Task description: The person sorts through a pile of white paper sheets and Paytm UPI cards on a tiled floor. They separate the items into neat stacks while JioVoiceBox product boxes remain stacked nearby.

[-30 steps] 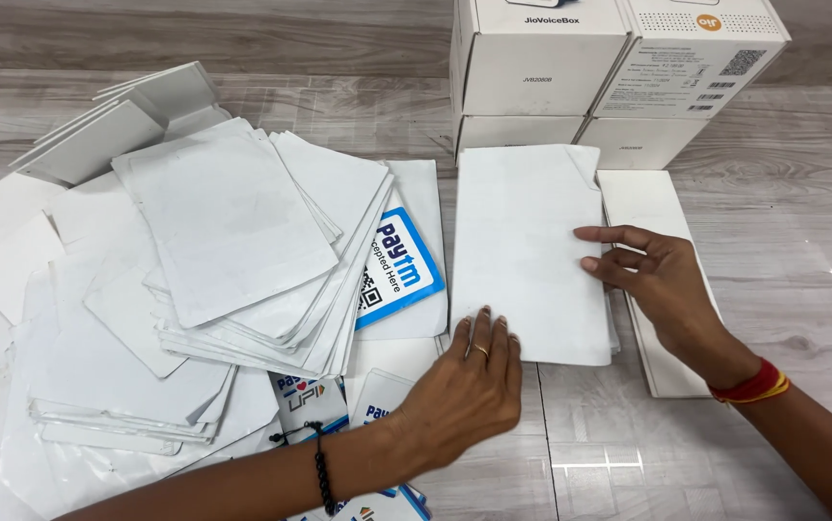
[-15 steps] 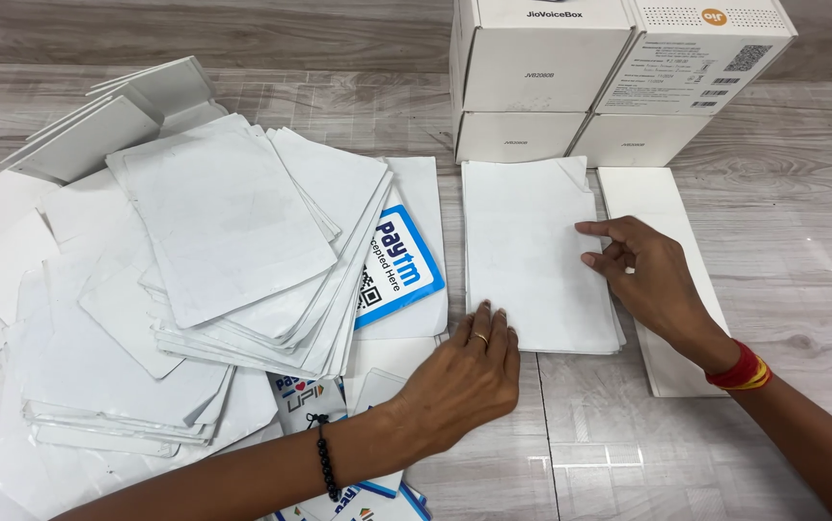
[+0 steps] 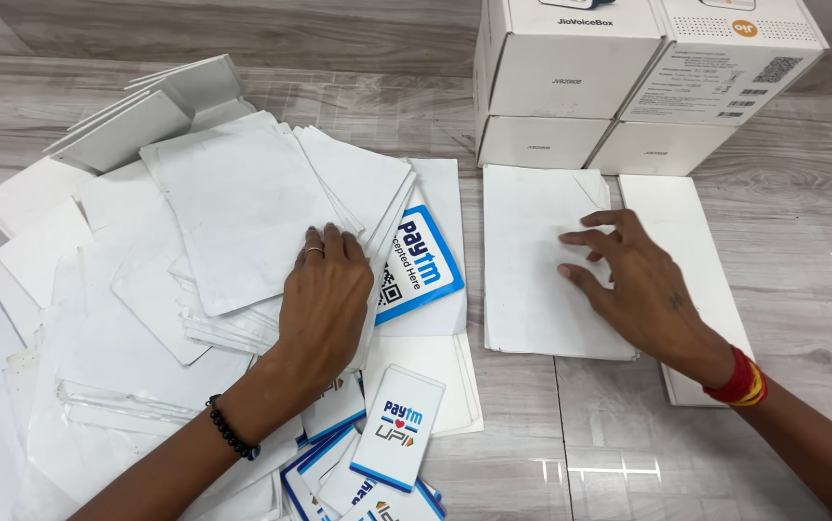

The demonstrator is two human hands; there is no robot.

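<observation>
My left hand [image 3: 324, 294] lies flat, fingers together, on the right edge of a loose heap of white sheets [image 3: 232, 207] spread over the left half of the wooden table. My right hand [image 3: 633, 285] rests palm down with spread fingers on a neat stack of white sheets [image 3: 531, 270] right of centre. A blue and white printed card [image 3: 421, 260] pokes out from under the heap between the two hands. Neither hand grips anything.
Several white cardboard boxes [image 3: 570, 77] are stacked at the back right. A long white flat box [image 3: 686, 260] lies right of the neat stack. Small blue and white cards [image 3: 396, 429] lie near the front edge. White folded pieces [image 3: 136, 116] sit at the back left.
My left hand has moved left from the bottom edge of the neat stack onto the loose heap. My right hand has settled flatter on the stack. The small cards in front are now uncovered.
</observation>
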